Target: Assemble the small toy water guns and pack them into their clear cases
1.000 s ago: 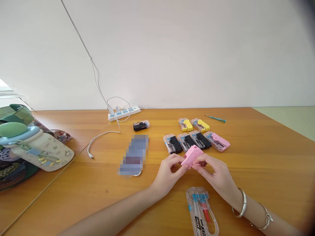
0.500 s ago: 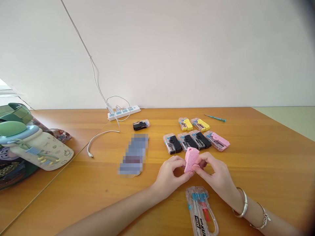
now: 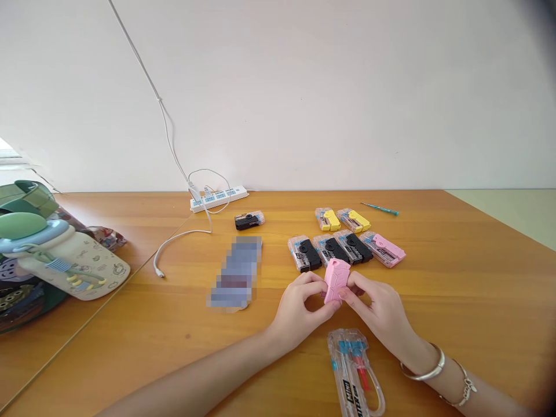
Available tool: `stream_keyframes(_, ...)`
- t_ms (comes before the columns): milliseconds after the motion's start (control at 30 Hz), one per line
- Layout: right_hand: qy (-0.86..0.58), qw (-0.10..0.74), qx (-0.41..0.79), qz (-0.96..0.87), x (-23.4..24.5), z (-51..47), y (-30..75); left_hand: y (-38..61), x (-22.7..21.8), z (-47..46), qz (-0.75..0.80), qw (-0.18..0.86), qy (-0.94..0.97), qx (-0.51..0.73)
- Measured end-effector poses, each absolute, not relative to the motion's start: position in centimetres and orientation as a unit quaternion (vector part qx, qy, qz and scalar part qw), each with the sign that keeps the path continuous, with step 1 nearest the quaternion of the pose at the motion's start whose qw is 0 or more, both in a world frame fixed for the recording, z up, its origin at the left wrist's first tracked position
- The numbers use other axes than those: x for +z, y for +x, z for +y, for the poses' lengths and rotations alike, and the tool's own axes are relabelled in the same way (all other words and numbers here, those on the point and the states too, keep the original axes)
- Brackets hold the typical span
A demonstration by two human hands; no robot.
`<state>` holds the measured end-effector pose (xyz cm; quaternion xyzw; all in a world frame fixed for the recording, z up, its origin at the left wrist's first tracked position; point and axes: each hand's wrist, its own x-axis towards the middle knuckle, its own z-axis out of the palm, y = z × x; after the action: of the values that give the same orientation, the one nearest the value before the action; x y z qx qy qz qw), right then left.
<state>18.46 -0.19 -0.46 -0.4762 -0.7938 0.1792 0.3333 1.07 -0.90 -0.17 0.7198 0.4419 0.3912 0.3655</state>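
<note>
A small pink plastic casing (image 3: pixel 336 280) is held upright above the table between both hands. My left hand (image 3: pixel 299 307) pinches its left side and lower edge with thumb and fingers. My right hand (image 3: pixel 377 301) grips its right side, thumb on the near face and fingers partly hidden behind it. Below the hands lies a clear plastic toy water gun body (image 3: pixel 347 370) with blue and red parts inside. Just beyond stand folded toy guns with black covers (image 3: pixel 309 255) and one with a pink cover (image 3: pixel 388 250).
Two yellow-covered toys (image 3: pixel 332 220) and a teal screwdriver (image 3: pixel 382 209) lie farther back. Leftward are a black-covered toy (image 3: pixel 248 220), a blurred flat object (image 3: pixel 237 272), a power strip (image 3: pixel 219 200) with a white cable (image 3: pixel 174 236), and a bottle (image 3: pixel 82 263).
My right hand has shifted its grip, its fingers now behind the pink casing and its wrist turned slightly. The casing has turned a little and moved slightly left.
</note>
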Motion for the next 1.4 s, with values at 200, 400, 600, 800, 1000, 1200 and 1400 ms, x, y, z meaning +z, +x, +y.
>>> stream_keyframes(200,-0.475,0.312,0.157,-0.807,-0.6,-0.1,18.6,0.9,-0.3,-0.8,0.447,0.369,0.717,0.387)
stream_keyframes(400,-0.472,0.324,0.137,-0.808,-0.6,0.0,18.5,0.9,-0.3,-0.9,0.454,0.360,0.720,0.381)
stream_keyframes(600,-0.475,0.335,0.229,-0.781,-0.7,0.2,18.5,1.1,0.0,-1.0,0.460,0.345,0.727,0.375)
stream_keyframes(800,-0.459,0.437,0.333,-0.698,-0.2,0.6,18.5,1.1,0.0,-1.2,0.442,0.322,0.743,0.387)
stream_keyframes(1000,-0.393,0.374,0.485,-0.686,0.1,1.0,18.8,1.1,-0.1,-1.5,0.424,0.309,0.771,0.360)
stream_keyframes(1200,-0.440,0.482,0.535,-0.536,0.7,2.0,19.6,0.8,0.2,-1.6,0.374,0.308,0.822,0.299)
stream_keyframes(1400,-0.437,0.552,0.592,-0.392,1.3,3.4,20.3,0.9,-0.3,-2.0,0.284,0.272,0.886,0.247)
